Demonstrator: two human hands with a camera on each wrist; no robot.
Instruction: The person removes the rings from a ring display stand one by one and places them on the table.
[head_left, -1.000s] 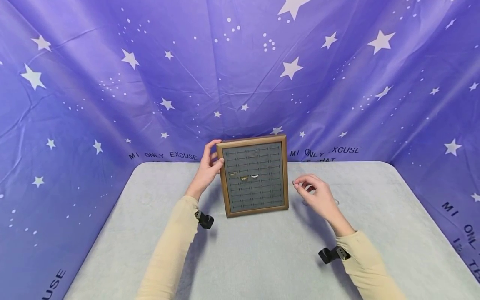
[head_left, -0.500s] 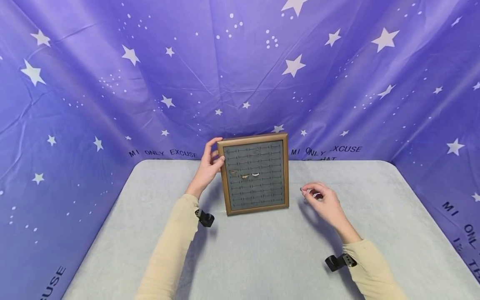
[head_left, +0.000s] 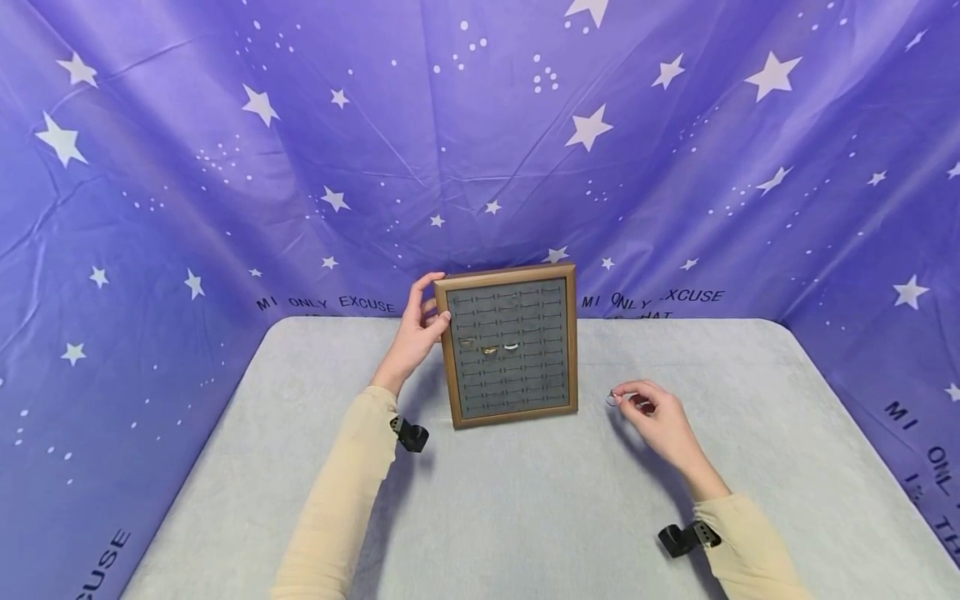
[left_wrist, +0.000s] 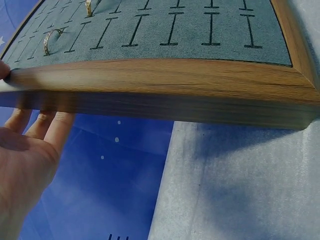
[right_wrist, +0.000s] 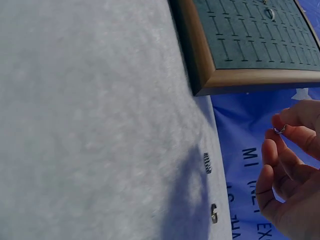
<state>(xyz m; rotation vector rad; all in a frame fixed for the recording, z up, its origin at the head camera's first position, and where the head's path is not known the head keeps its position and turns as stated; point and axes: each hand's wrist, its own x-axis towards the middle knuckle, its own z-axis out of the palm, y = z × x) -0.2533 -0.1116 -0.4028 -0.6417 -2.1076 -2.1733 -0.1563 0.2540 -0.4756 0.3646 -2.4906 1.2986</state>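
Observation:
A wooden-framed ring display board (head_left: 513,421) with a grey-green slotted panel stands tilted back on the table. My left hand (head_left: 411,342) grips its upper left edge, thumb at the front and fingers behind. Three rings sit in the slots: a thin gold one (left_wrist: 50,42), a wider gold one (head_left: 490,351) and a silver one (right_wrist: 270,14). To the right of the board, apart from it, my right hand (head_left: 658,421) pinches a small silver-coloured ring (right_wrist: 280,129) between thumb and index finger. The other fingers of that hand are loosely bent.
Two more rings lie on the table in the right wrist view, a dark patterned band (right_wrist: 207,163) and another ring (right_wrist: 214,213). A pale grey cloth covers the table (head_left: 525,517). Behind it hangs a purple curtain (head_left: 390,167) with white stars.
My right hand has drawn away from the board, moving right and toward me with its ring, which now shows more clearly. The left hand keeps its hold on the frame.

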